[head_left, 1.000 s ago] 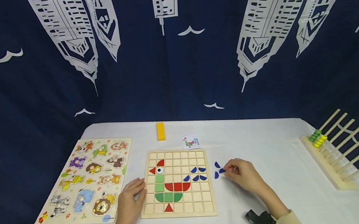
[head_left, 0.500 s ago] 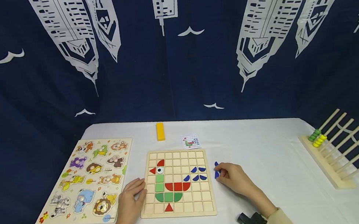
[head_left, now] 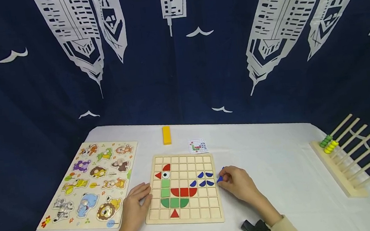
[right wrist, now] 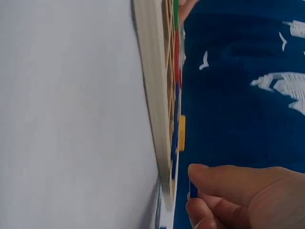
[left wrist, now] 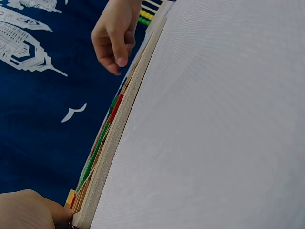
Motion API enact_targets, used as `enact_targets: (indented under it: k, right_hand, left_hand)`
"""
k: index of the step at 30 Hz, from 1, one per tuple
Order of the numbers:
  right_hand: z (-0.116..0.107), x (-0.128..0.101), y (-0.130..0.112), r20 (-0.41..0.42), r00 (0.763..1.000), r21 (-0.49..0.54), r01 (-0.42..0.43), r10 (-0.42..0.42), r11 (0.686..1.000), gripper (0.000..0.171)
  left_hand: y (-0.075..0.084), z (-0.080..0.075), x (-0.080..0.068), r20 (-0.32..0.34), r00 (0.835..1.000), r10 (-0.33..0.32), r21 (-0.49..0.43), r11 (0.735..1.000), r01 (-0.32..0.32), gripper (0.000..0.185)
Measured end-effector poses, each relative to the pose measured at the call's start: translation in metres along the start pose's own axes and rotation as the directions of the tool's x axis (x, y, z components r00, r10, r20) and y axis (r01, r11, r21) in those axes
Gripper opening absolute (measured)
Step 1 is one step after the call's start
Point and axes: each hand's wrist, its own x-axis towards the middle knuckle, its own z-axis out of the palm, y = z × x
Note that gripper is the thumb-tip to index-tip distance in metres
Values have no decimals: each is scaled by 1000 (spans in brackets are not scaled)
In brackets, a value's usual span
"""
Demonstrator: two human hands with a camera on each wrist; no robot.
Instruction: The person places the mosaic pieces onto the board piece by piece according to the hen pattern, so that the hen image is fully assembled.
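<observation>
Your right hand [head_left: 238, 183] pinches a blue piece [head_left: 219, 179] at the grid board's [head_left: 186, 216] right edge, left hand [head_left: 134, 207] resting flat on its left edge, and a tilted drop could knock the placed blue pieces [head_left: 204, 179]

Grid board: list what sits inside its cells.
The grid board holds a rooster figure: red pieces, green pieces, an eye piece and five blue pieces. The left hand covers part of its left edge.
</observation>
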Motion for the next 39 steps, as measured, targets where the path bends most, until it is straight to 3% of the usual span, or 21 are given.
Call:
enact_targets:
  k: [10, 24, 28, 34, 39]
  right_hand:
    - [17, -6, -30, 91, 985, 16, 143, -144, 990, 18]
    - [18, -9, -29, 99, 988, -4, 122, -121, 992, 19]
    - [5, -8, -21, 65, 996, 9, 63, -64, 998, 17]
    - [-17, -5, 9, -45, 999, -14, -23, 22, 1000, 14]
    - [-22, -1, 34, -90, 995, -11, -36, 34, 999, 14]
  left_hand:
    - [2, 2, 1, 2, 1000, 8, -16, 1000, -8, 27]
    - [0, 4, 0, 2, 1000, 4, -18, 1000, -4, 27]
    - [0, 5, 0, 9, 1000, 3, -21, 1000, -3, 27]
    - [0, 2, 0, 15, 1000, -1, -11, 1000, 2, 27]
    - [0, 0, -1, 15, 1000, -20, -8, 1000, 20, 27]
